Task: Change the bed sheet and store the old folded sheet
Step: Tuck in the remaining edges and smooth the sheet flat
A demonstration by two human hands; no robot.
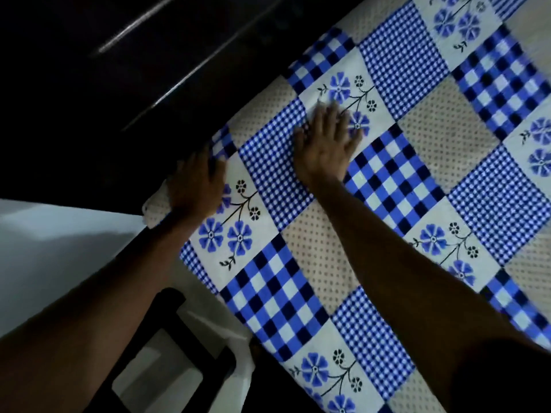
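A blue, white and beige patchwork bed sheet (387, 189) with checks, dots and blue flowers covers the bed and fills the right of the view. My right hand (326, 144) lies flat on it with fingers spread, pressing a gingham and flower patch. At the sheet's left corner, by the bed edge, my left hand (196, 183) rests on the fabric with fingers straight. Both forearms reach in from the bottom. The sheet's edge hangs down over the bed's near side.
A dark wooden headboard or wardrobe (149, 55) runs along the upper left, beside the bed. A pale floor (44, 242) shows at the left. A dark frame with light panels (161, 362), perhaps a stool, stands at the bottom left beside the bed.
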